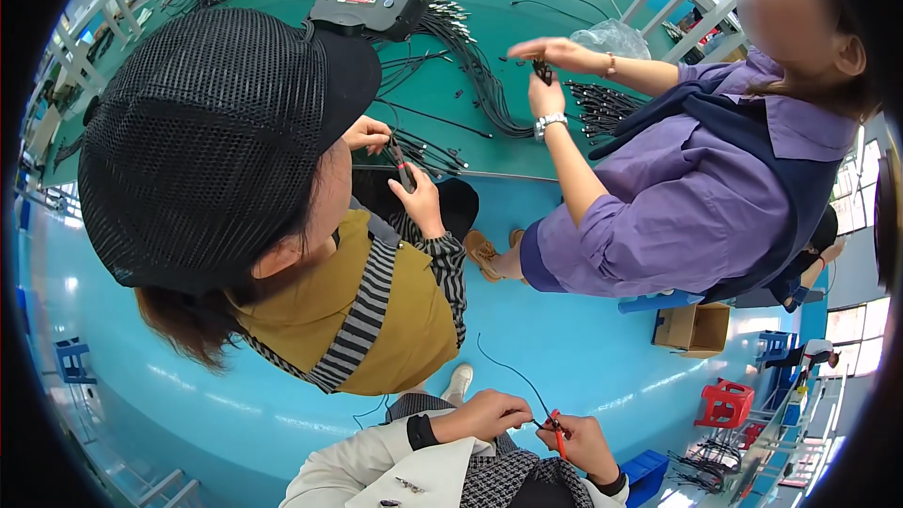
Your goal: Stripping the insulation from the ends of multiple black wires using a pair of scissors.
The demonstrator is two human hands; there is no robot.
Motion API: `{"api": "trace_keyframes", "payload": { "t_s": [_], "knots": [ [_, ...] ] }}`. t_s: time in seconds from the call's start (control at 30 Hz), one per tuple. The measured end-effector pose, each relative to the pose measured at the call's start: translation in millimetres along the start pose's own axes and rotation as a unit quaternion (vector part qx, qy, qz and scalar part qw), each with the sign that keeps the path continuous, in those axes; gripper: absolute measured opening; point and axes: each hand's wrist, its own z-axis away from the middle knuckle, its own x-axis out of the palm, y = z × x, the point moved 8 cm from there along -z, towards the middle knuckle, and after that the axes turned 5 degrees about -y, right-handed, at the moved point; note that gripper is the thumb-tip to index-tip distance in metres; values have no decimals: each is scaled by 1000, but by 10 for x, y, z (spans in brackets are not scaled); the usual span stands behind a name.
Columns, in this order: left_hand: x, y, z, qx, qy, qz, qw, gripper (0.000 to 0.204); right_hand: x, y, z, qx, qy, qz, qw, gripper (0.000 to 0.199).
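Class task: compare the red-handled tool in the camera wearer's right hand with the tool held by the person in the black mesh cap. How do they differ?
The wearer's red-handled cutters, in the right hand, sit low over the lap; the capped person's tool is raised at the green table. The cutters meet one thin black wire, pinched by the left hand; the other works among bundled cables. Both are small hand tools.

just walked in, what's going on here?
Cable work. The wearer's left hand pinches a thin black wire while the right hand holds red-handled cutters at it. Two co-workers at the green table handle black cables: one in a black mesh cap, one in a purple shirt.
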Motion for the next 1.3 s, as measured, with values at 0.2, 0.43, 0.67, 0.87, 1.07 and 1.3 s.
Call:
{"api": "trace_keyframes", "payload": {
  "t_s": [0.2,0.43,0.67,0.87,1.07,1.3],
  "knots": [
    [-83,64,5,2,12,7,1000,21,-27,-108,-43,-6,-1,18,1000,16],
    [-76,29,11,9,21,-7,1000,22,-67,-188,-67,-40,6,33,999,16],
    [-16,63,-40,-8,12,-25,1000,22,-99,-115,-11,-48,12,23,999,15],
    [91,119,-88,-5,15,-29,999,22,-152,-26,66,-56,17,4,998,14],
    [257,180,-119,3,31,-31,999,22,-175,195,202,-41,-1,13,999,20],
    [496,194,-94,6,43,-35,998,22,-180,378,400,-53,1,-1,999,20]
  ]
}}
